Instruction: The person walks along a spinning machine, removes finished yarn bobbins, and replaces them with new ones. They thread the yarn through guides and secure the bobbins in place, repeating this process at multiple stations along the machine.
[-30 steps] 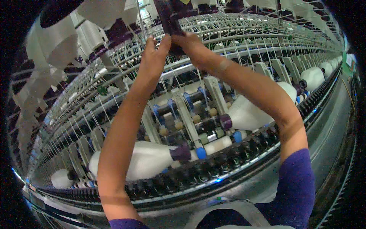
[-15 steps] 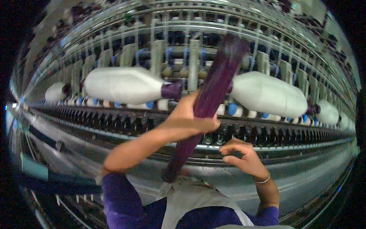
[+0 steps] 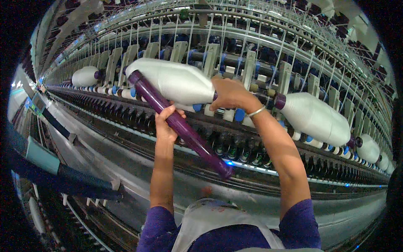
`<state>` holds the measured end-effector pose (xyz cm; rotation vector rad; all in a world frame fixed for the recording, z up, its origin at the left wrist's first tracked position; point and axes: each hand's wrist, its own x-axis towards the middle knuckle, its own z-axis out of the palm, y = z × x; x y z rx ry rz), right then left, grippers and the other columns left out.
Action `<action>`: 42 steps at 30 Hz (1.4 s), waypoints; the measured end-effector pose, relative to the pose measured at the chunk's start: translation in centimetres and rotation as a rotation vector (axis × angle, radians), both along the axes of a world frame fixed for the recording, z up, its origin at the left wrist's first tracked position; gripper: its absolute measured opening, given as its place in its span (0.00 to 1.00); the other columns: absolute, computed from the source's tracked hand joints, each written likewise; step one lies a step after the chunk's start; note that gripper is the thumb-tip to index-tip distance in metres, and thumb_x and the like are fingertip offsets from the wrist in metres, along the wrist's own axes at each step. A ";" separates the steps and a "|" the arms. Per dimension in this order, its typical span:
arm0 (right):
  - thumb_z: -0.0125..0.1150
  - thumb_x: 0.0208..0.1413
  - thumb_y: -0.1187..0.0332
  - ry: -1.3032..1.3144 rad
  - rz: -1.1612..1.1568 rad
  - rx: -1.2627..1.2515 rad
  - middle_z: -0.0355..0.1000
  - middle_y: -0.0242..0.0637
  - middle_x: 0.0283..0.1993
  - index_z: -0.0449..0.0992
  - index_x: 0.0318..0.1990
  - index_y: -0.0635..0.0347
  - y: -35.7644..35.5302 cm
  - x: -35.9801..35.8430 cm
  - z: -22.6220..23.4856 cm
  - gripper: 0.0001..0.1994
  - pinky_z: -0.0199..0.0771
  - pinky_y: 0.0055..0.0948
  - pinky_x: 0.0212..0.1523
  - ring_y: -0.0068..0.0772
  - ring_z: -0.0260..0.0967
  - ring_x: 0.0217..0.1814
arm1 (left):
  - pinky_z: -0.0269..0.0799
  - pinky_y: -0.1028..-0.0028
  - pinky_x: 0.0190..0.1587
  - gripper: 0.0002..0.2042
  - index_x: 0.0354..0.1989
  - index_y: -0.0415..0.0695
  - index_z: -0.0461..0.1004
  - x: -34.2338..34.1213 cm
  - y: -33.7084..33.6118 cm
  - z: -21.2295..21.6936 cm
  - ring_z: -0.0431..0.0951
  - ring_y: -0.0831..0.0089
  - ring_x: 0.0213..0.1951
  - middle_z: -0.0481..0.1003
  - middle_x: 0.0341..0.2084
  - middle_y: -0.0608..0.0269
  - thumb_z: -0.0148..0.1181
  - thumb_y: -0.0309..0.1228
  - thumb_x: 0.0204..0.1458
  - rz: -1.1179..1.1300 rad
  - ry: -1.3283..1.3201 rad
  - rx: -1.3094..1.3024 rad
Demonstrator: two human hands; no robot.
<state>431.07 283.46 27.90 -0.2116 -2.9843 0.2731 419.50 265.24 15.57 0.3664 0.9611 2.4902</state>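
A long, bare purple bobbin tube slants across the middle, its upper end in front of a white roving bobbin. My left hand is closed round the tube, a little above its middle. At the right end of that roving bobbin, my right hand curls its fingers over the protruding purple core. The hand covers most of this core, so the exact grip is partly hidden. The roving bobbin lies sideways in front of the machine's upright brackets.
Another white roving bobbin hangs to the right, with more beyond it. A further one is at the far left. Below runs a row of dark spindles behind a metal rail. A ribbed hose lies at lower left.
The purple tube has swung from leaning right to leaning left, still in my left hand. My right hand has risen from below to the roving bobbin's end. The view has shifted.
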 end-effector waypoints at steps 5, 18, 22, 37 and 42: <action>0.68 0.40 0.58 0.043 -0.123 -0.195 0.75 0.52 0.37 0.63 0.53 0.62 -1.2 6.3 -4.9 0.33 0.72 0.47 0.45 0.55 0.74 0.44 | 0.75 0.67 0.31 0.16 0.45 0.39 0.69 2.5 -2.2 -1.2 0.75 0.64 0.28 0.73 0.28 0.57 0.59 0.29 0.46 -0.125 0.111 0.099; 0.75 0.41 0.59 0.342 -0.285 -1.056 0.72 0.45 0.52 0.62 0.61 0.61 -7.7 20.2 -22.9 0.39 0.73 0.39 0.53 0.40 0.72 0.53 | 0.74 0.68 0.40 0.26 0.48 0.40 0.71 -4.3 -1.2 15.1 0.79 0.65 0.33 0.78 0.30 0.56 0.73 0.32 0.38 0.381 1.519 -0.825; 0.77 0.40 0.59 0.395 -0.366 -1.196 0.71 0.43 0.54 0.64 0.60 0.61 -6.9 23.0 -21.4 0.39 0.72 0.38 0.54 0.37 0.71 0.54 | 0.64 0.56 0.56 0.32 0.56 0.44 0.68 -12.6 4.2 12.7 0.71 0.52 0.51 0.73 0.43 0.53 0.70 0.45 0.44 0.608 1.825 -0.926; 0.71 0.39 0.73 0.534 -0.353 -1.490 0.75 0.40 0.32 0.70 0.45 0.70 -3.3 24.6 -11.1 0.23 0.77 0.33 0.36 0.32 0.75 0.34 | 0.74 0.62 0.41 0.22 0.53 0.41 0.72 0.4 11.6 14.6 0.78 0.56 0.40 0.73 0.51 0.52 0.54 0.17 0.46 0.578 2.128 -0.283; 0.67 0.40 0.75 0.556 -0.253 -1.615 0.74 0.40 0.31 0.70 0.45 0.69 -2.4 23.5 -7.9 0.21 0.78 0.34 0.34 0.33 0.75 0.30 | 0.79 0.62 0.28 0.23 0.57 0.40 0.68 4.2 20.5 24.6 0.81 0.62 0.35 0.66 0.60 0.55 0.55 0.24 0.49 0.870 2.189 -0.558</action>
